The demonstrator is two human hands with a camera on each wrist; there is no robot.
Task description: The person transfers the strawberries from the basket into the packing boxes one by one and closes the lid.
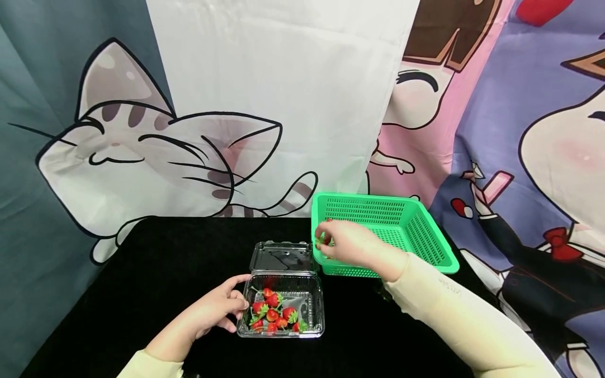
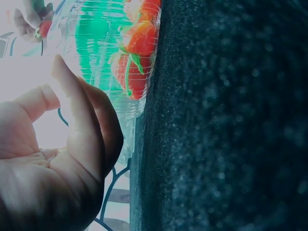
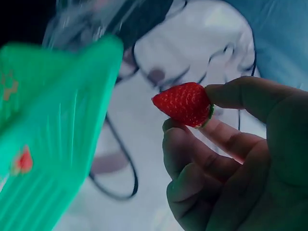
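Observation:
My right hand (image 1: 347,241) pinches a strawberry (image 3: 185,104) by its leafy end between thumb and fingers, its pointed tip facing outward. This hand is over the left end of the green plastic basket (image 1: 430,231). A clear plastic clamshell box (image 1: 312,310) stands on the black cloth with its lid (image 1: 283,257) folded back, away from me. Several red strawberries (image 1: 274,300) with green leaves lie in it, mostly toward its left and near sides. My left hand (image 1: 217,307) holds the box's left side, its index finger reaching to the hinge corner and its thumb by the wall.
Black cloth (image 1: 156,294) covers the table. The basket stands right behind the box, to the right, close to the lid. Some red fruit shows inside the basket (image 3: 24,160). A printed cartoon curtain (image 1: 283,105) hangs along the table's back edge.

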